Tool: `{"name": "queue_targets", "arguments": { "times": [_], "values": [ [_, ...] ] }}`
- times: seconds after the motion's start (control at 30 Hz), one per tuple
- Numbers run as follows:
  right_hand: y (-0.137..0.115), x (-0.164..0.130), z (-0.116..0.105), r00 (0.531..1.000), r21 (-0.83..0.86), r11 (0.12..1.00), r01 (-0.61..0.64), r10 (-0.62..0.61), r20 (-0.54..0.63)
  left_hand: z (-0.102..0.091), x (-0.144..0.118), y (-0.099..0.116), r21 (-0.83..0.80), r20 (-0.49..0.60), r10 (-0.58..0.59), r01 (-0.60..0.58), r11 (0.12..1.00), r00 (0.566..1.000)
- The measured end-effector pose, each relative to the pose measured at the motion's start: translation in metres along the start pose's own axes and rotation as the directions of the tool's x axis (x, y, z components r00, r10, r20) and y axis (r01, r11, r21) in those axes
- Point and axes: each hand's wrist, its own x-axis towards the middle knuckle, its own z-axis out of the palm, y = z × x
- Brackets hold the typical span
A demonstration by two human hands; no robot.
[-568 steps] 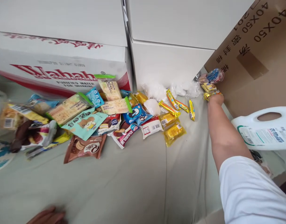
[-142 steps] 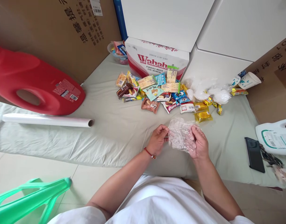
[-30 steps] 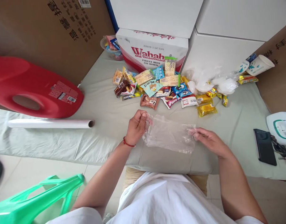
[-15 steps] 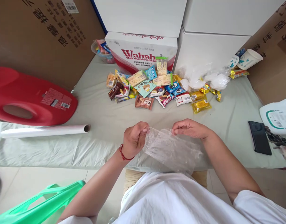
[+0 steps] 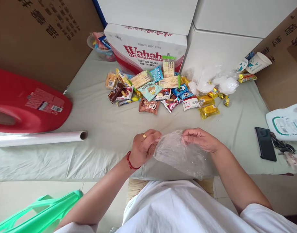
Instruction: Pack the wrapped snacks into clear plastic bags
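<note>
Cloth surface (image 5: 109,126): pale green, running along the room's white boxes (image 5: 148,14).
Water carton (image 5: 141,53): at the back edge, printed "Wahah" in red, the next letter covered, above "PURIFIED WATER FOR DRINKING".
Brown carton (image 5: 24,45): left end, black Chinese characters.
Snack packets (image 5: 150,90): heaped before the water carton, small print mostly unreadable.
Clear plastic bag (image 5: 179,157): over the middle of the front edge, unprinted as far as visible.
Left hand (image 5: 145,146): fingers pinching the bag's left side.
Right hand (image 5: 200,139): thumb and fingers gripping its upper right.
White jug (image 5: 288,121): right end, green-bordered label, text too small.

Pale tiled floor (image 5: 17,194), soft light
</note>
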Motion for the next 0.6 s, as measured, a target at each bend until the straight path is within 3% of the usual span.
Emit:
{"name": "queue_targets", "arguments": {
  "times": [0.13,0.27,0.4,0.6],
  "values": [
    [0.012,0.011,-0.009,0.995,0.232,0.971,-0.061,0.078,-0.062,-0.013,0.007,-0.003,-0.283,0.086,-0.071,0.093,0.955,0.994],
    [0.016,0.021,-0.013,0.976,0.273,0.956,-0.104,0.151,-0.158,-0.031,0.012,-0.011,-0.447,0.225,-0.077,0.172,0.878,0.971],
    [0.011,0.032,-0.018,0.952,0.162,0.985,-0.058,0.104,-0.289,-0.048,0.013,-0.021,-0.448,0.348,-0.052,0.215,0.868,0.936],
    [-0.009,0.042,-0.022,0.914,-0.034,0.995,0.095,-0.101,-0.393,-0.073,0.019,-0.034,-0.329,0.37,-0.049,0.181,0.927,0.928]
  ]
}}
